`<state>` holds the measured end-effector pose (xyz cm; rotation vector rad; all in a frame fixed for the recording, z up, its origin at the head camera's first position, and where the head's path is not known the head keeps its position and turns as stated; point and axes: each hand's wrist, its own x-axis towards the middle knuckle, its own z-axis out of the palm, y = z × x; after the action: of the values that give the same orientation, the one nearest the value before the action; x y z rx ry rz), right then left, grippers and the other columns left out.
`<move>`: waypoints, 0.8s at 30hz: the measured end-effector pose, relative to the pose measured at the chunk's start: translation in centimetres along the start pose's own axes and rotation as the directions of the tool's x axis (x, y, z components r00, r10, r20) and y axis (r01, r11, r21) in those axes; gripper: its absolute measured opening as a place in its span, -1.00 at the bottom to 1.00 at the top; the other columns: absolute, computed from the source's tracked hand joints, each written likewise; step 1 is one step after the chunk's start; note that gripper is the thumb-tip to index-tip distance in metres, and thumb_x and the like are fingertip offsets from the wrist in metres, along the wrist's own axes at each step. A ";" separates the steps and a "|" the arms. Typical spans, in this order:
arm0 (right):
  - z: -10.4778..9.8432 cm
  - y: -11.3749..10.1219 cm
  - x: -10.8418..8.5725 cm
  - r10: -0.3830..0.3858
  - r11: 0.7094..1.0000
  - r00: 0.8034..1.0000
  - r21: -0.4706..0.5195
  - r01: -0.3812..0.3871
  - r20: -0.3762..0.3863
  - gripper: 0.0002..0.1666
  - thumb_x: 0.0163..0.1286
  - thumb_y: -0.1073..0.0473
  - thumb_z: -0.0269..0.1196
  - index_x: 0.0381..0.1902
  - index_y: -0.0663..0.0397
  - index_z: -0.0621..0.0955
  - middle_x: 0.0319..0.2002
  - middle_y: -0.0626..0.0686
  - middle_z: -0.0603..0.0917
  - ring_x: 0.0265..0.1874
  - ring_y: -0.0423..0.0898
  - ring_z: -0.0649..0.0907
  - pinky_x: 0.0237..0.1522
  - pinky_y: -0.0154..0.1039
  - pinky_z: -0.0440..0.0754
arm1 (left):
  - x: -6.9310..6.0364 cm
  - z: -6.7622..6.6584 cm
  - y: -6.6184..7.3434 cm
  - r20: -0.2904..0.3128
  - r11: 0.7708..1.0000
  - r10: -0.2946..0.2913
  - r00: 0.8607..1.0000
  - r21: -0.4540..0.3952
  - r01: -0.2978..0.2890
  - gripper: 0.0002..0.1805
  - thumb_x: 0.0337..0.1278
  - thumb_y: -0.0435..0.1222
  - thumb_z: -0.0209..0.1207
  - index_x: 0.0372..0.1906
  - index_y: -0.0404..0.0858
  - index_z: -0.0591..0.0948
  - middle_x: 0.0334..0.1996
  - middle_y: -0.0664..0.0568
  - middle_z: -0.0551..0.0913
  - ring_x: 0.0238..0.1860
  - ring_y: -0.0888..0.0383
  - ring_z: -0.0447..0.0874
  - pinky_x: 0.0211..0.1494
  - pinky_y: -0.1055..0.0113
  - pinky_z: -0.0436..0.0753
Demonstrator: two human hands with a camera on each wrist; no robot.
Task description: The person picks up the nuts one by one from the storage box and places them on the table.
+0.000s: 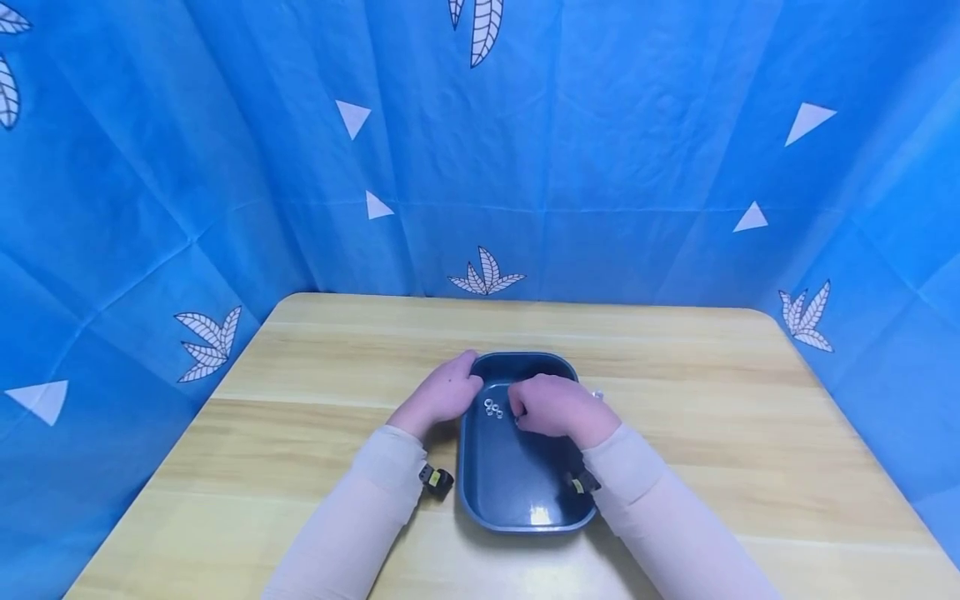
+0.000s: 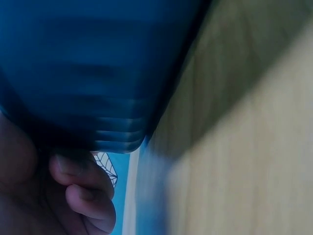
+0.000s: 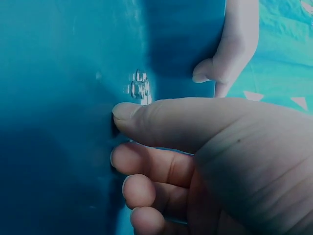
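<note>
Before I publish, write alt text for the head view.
A person's right hand reaches into a blue tray beside small shiny pieces; the left hand grips the tray's far-left corner. The tray sits on a wood-grain table.

Right hand [image 1: 551, 404]: its thumb is partly covering the small clear pieces [image 3: 139, 88] beyond its tip; whether the fingertips are pinching one is remaining unclear. Clear bits [image 1: 597, 394] right of this hand are showing too small to identify. The right sleeve [image 1: 675, 517] behind it is hiding some tray [image 1: 510, 483] rim and running off the bottom edge. Left hand [image 1: 446, 387]: in its wrist view, the tray above is blurring, its top being cut off.
</note>
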<state>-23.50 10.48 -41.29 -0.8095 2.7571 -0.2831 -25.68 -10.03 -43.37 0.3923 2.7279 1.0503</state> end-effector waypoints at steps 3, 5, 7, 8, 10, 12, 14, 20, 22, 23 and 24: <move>0.0 0.0 -0.1 -0.018 1.000 1.000 0.009 0.018 -0.012 -0.78 0.31 0.22 0.33 -0.48 -0.17 0.55 -0.58 -0.15 0.53 -0.51 -0.19 0.53 -0.34 -0.27 0.52 | -0.1 0.0 0.1 0.003 1.000 -0.009 1.000 -0.004 0.009 -0.59 0.45 -0.20 -0.08 0.26 -0.23 0.47 0.08 -0.06 0.61 0.11 -0.02 0.57 0.27 -0.06 0.53; 0.1 0.1 -0.1 -0.025 1.000 0.999 0.003 0.025 -0.021 -0.74 0.31 0.22 0.33 -0.50 -0.20 0.53 -0.61 -0.16 0.51 -0.53 -0.20 0.52 -0.36 -0.28 0.51 | -0.1 0.0 0.1 0.005 1.000 -0.014 1.000 -0.003 0.014 -0.57 0.45 -0.19 -0.09 0.30 -0.23 0.45 0.12 -0.07 0.60 0.15 -0.03 0.56 0.29 -0.06 0.51; 0.2 0.1 -0.1 -0.028 1.000 0.999 0.000 0.028 -0.025 -0.73 0.31 0.22 0.32 -0.52 -0.21 0.52 -0.62 -0.17 0.50 -0.54 -0.20 0.52 -0.38 -0.28 0.50 | -0.2 0.0 0.2 0.005 1.000 -0.017 1.000 -0.001 0.017 -0.55 0.45 -0.18 -0.09 0.32 -0.24 0.44 0.16 -0.09 0.59 0.18 -0.05 0.55 0.31 -0.07 0.49; 0.2 0.1 -0.1 -0.033 0.999 0.999 0.003 0.033 -0.029 -0.73 0.31 0.22 0.32 -0.52 -0.20 0.51 -0.62 -0.17 0.49 -0.54 -0.20 0.52 -0.38 -0.27 0.50 | -0.2 0.0 0.2 0.004 1.000 -0.017 1.000 0.001 0.017 -0.54 0.45 -0.18 -0.09 0.33 -0.25 0.43 0.18 -0.10 0.59 0.20 -0.06 0.55 0.32 -0.07 0.48; 0.3 0.1 -0.1 -0.031 1.000 0.999 -0.001 0.031 -0.022 -0.73 0.31 0.22 0.31 -0.51 -0.21 0.51 -0.63 -0.17 0.49 -0.55 -0.20 0.52 -0.39 -0.28 0.49 | -0.2 0.0 0.2 0.005 1.000 -0.020 1.000 0.004 0.020 -0.53 0.45 -0.19 -0.09 0.35 -0.26 0.42 0.20 -0.11 0.58 0.23 -0.07 0.53 0.34 -0.07 0.47; 0.3 0.1 -0.2 -0.030 1.000 0.999 -0.001 0.030 -0.011 -0.74 0.29 0.24 0.29 -0.51 -0.20 0.51 -0.63 -0.16 0.48 -0.55 -0.20 0.52 -0.39 -0.28 0.49 | -0.3 0.0 0.3 0.006 1.000 -0.024 1.000 0.003 0.024 -0.52 0.45 -0.19 -0.08 0.35 -0.26 0.42 0.22 -0.12 0.57 0.25 -0.08 0.52 0.35 -0.07 0.46; 0.4 0.1 -0.2 -0.027 1.000 1.000 -0.001 0.027 0.002 -0.75 0.28 0.24 0.29 -0.51 -0.20 0.50 -0.64 -0.16 0.48 -0.56 -0.19 0.52 -0.40 -0.27 0.49 | -0.3 0.0 0.3 0.007 1.000 -0.025 1.000 0.005 0.025 -0.53 0.45 -0.19 -0.07 0.35 -0.27 0.42 0.23 -0.12 0.57 0.26 -0.08 0.51 0.35 -0.07 0.45; 0.4 0.1 -0.1 -0.017 1.000 1.000 -0.002 0.017 0.019 -0.76 0.25 0.22 0.31 -0.52 -0.20 0.51 -0.66 -0.14 0.48 -0.58 -0.17 0.52 -0.43 -0.26 0.50 | -0.4 0.1 0.3 0.008 0.999 -0.030 1.000 -0.017 0.030 -0.52 0.46 -0.19 -0.08 0.36 -0.25 0.42 0.23 -0.11 0.56 0.27 -0.08 0.51 0.36 -0.09 0.45; 0.3 0.2 -0.1 -0.015 1.000 1.000 -0.006 0.015 0.020 -0.77 0.25 0.20 0.32 -0.52 -0.20 0.52 -0.66 -0.14 0.49 -0.57 -0.17 0.53 -0.43 -0.26 0.50 | -0.4 0.0 0.3 0.005 0.999 -0.030 1.000 -0.020 0.030 -0.53 0.46 -0.18 -0.08 0.36 -0.24 0.42 0.21 -0.10 0.57 0.26 -0.08 0.52 0.35 -0.09 0.46; 0.3 0.2 0.0 -0.012 1.000 1.000 -0.008 0.012 0.021 -0.77 0.25 0.20 0.33 -0.52 -0.20 0.52 -0.66 -0.14 0.49 -0.57 -0.18 0.53 -0.43 -0.26 0.50 | -0.3 0.0 0.2 0.003 0.999 -0.028 1.000 -0.019 0.028 -0.54 0.45 -0.18 -0.08 0.35 -0.23 0.43 0.20 -0.09 0.58 0.24 -0.07 0.52 0.34 -0.09 0.46; 0.3 0.2 0.0 -0.011 1.000 1.000 -0.006 0.011 0.021 -0.77 0.25 0.19 0.34 -0.51 -0.19 0.52 -0.65 -0.14 0.49 -0.56 -0.18 0.53 -0.42 -0.26 0.50 | -0.3 0.0 0.2 0.000 1.000 -0.024 1.000 -0.018 0.024 -0.55 0.45 -0.19 -0.08 0.33 -0.23 0.44 0.18 -0.08 0.59 0.22 -0.06 0.54 0.33 -0.09 0.47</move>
<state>-23.50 10.62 -41.63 -0.8250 2.7361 -0.2666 -25.39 -9.94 -43.23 0.3562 2.7142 1.0676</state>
